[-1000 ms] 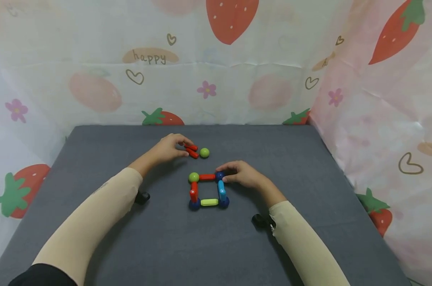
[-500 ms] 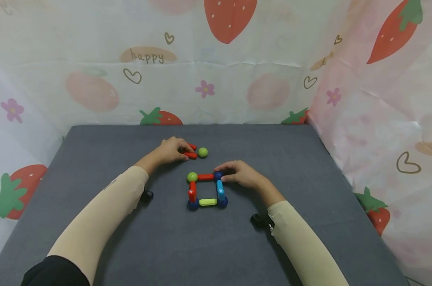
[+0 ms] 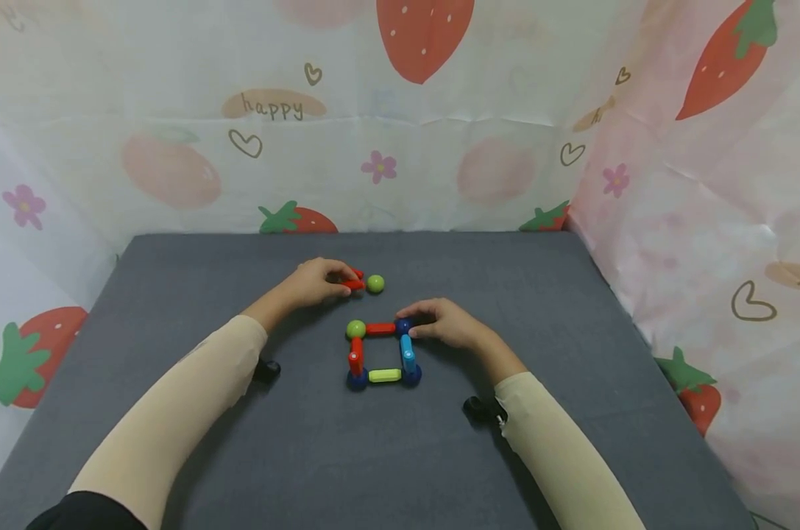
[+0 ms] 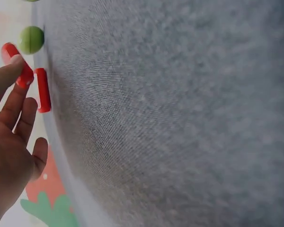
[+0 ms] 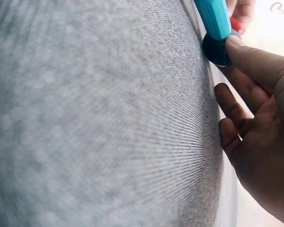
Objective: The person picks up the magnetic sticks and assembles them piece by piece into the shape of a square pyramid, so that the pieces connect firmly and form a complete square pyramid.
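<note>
My left hand (image 3: 316, 283) pinches a red rod (image 4: 18, 65) between thumb and fingertips. A second red rod (image 4: 43, 90) lies on the cloth beside it, partly hidden by the hand in the head view. Just right of them is a loose light green ball (image 3: 375, 283). My right hand (image 3: 447, 324) pinches a dark blue ball (image 3: 403, 326), the back right corner of a square of rods and balls. A red rod (image 3: 380, 329) runs from it to a green ball (image 3: 356, 329). A light blue rod (image 5: 216, 20) meets the held ball.
A yellow-green rod (image 3: 385, 375) forms the square's front side, between two dark blue balls. Red pieces (image 3: 355, 353) make its left side. Grey cloth (image 3: 386, 456) covers the table, with a strawberry-print curtain (image 3: 426, 162) behind and at the sides.
My left hand has closed on one of the two loose red rods and turned it, then drawn back slightly. The right hand keeps its hold on the dark blue ball.
</note>
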Demonstrator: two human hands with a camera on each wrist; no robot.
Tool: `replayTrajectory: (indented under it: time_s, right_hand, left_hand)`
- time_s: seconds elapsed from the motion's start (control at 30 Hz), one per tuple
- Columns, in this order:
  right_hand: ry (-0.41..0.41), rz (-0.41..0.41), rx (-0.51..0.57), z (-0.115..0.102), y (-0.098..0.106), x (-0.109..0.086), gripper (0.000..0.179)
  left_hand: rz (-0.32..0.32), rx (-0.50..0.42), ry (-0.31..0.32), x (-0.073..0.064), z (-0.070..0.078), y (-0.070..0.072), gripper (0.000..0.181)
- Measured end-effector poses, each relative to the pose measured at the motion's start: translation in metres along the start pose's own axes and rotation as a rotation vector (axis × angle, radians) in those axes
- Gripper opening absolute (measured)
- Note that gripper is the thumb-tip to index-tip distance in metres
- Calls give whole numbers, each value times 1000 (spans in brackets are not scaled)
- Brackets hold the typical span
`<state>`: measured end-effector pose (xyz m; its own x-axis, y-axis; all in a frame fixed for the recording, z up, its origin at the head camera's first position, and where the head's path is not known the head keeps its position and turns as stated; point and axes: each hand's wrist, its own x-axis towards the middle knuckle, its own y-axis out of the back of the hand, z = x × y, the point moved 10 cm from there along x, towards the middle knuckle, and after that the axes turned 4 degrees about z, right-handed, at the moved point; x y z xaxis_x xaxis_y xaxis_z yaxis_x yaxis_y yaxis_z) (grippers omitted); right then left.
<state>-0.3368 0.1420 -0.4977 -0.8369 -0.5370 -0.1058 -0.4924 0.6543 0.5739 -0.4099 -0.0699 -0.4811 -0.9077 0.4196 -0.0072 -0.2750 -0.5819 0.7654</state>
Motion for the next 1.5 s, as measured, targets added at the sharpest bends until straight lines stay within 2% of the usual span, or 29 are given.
replayTrajectory:
  time_s: [0.1,0.23,0.47,0.67,0.87,1.2,1.37,1.5]
  right_hand:
    - [-9,3,5,2,0,-1,35]
    - [-9,5,6,2,0,-1,35]
    - [-17,4,2,4,1,-1,34]
    - [-16,7,3,4,1,0,35]
    - [-16,6,-11,5,1,-1,34]
    - [-16,13,-11,4,0,0,34]
    - [-19,14,-7,5,0,0,34]
    - [-16,12,-5,5,-1,0,34]
  left_hand:
    - [15,-101,16,-7,1,4,29]
    - [40,-193,37,-15,2,10,32]
    - [37,-294,38,-30,11,13,32]
    - [17,-352,20,-42,18,8,33]
    - [-28,-388,-20,-48,26,-2,32]
    - [-108,-392,-29,-53,24,-22,27]
    - [-116,-376,-25,-55,22,-26,29]
    - [-130,-385,-51,-56,22,-26,32]
